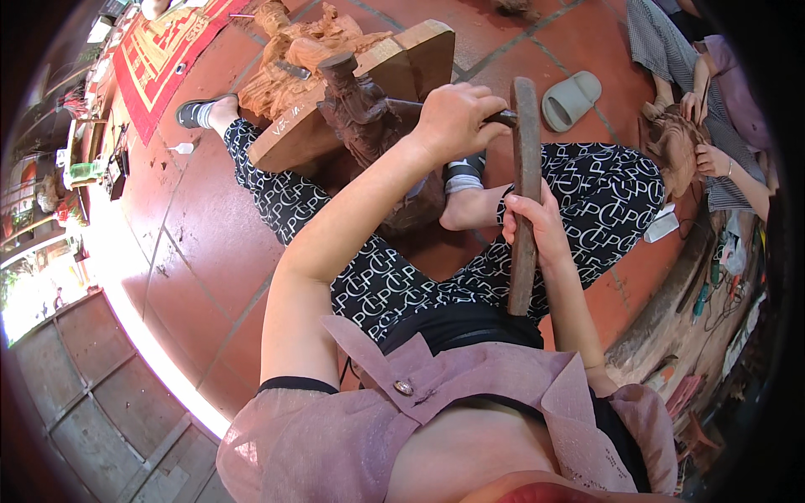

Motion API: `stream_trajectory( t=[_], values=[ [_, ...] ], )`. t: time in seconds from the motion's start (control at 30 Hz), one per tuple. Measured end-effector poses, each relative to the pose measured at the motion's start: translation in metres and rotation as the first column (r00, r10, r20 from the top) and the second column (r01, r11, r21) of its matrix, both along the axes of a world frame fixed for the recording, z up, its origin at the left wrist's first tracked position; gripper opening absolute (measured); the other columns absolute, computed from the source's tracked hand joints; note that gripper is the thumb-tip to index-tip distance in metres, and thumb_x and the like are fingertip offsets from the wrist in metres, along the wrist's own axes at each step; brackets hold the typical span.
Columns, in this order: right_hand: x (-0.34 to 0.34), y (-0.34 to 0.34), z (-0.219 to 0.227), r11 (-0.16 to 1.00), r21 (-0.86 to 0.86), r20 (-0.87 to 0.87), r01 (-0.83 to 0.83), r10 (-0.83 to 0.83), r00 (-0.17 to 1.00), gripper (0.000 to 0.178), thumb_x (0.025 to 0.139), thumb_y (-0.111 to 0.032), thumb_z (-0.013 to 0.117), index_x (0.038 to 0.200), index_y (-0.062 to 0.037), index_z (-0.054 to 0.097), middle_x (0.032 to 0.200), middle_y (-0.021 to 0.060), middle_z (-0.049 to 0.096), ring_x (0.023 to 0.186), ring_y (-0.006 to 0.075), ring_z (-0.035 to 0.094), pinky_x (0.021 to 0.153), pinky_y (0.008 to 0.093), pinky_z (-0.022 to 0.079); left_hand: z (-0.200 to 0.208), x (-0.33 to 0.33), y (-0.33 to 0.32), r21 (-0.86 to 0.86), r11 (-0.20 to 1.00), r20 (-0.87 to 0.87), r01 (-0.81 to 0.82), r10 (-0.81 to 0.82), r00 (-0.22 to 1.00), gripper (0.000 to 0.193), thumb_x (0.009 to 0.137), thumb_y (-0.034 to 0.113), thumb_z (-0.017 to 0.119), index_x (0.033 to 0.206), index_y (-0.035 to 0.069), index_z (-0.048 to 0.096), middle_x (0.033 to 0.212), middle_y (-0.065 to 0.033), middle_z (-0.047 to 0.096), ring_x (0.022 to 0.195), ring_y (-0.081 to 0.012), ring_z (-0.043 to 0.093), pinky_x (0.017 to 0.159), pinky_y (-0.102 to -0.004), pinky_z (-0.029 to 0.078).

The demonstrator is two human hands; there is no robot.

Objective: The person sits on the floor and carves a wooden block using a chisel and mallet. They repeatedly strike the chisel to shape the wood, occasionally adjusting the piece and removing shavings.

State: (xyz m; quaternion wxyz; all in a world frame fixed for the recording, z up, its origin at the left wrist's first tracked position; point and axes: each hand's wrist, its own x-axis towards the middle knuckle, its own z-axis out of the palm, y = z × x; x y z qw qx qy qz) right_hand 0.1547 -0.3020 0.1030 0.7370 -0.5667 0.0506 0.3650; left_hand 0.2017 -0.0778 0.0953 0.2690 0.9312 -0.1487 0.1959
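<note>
My left hand (457,121) is closed around a chisel (405,108), whose thin dark shaft points left toward a dark brown carved wooden figure (362,117). The contact of its tip with the carving is too small to tell. The butt of the chisel's handle (506,118) sits at the side of a long flat wooden mallet (526,142); whether they touch I cannot tell. Lower down, my right hand (539,225) wraps around that mallet, which stands lengthwise in the picture. The carving is between my bent legs, its lower part partly hidden by my left forearm.
Beyond the figure lie a thick wooden block (402,63) and an orange-brown carving (314,46). A grey slipper (572,101) rests on the red tiles. At right, another person's hands (704,134) touch a carved wooden piece (673,147). Tools lie on a log (671,310).
</note>
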Motion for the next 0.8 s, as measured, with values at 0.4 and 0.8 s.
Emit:
stream_trajectory(
  t=[0.4, 0.8],
  values=[
    [-0.009, 0.001, 0.015, 0.995, 0.021, 0.093, 0.095, -0.096, 0.991, 0.029, 0.086, -0.011, 0.067, 0.104, -0.0025, 0.046, 0.069, 0.0054, 0.054, 0.049, 0.0122, 0.054, 0.044, 0.0254, 0.048, -0.006, 0.013, 0.018, -0.01, 0.998, -0.01, -0.064, 0.064, 0.998, 0.033, 0.077, 0.037, 0.077, 0.099, 0.013, 0.073, 0.09, -0.0062, 0.07, 0.085, -0.0295, 0.067, 0.071, -0.0385, 0.054],
    [-0.011, 0.007, 0.014, 0.998, 0.041, 0.14, 0.054, -0.059, 0.988, 0.044, 0.08, -0.007, 0.069, 0.114, 0.0, 0.042, 0.077, 0.0065, 0.054, 0.048, 0.0121, 0.054, 0.041, 0.0253, 0.046, 0.001, 0.014, 0.021, -0.092, 0.993, 0.03, -0.076, 0.079, 0.996, 0.035, 0.077, 0.038, 0.077, 0.098, 0.01, 0.073, 0.09, -0.008, 0.069, 0.085, -0.0301, 0.067, 0.071, -0.0389, 0.054]
  ],
)
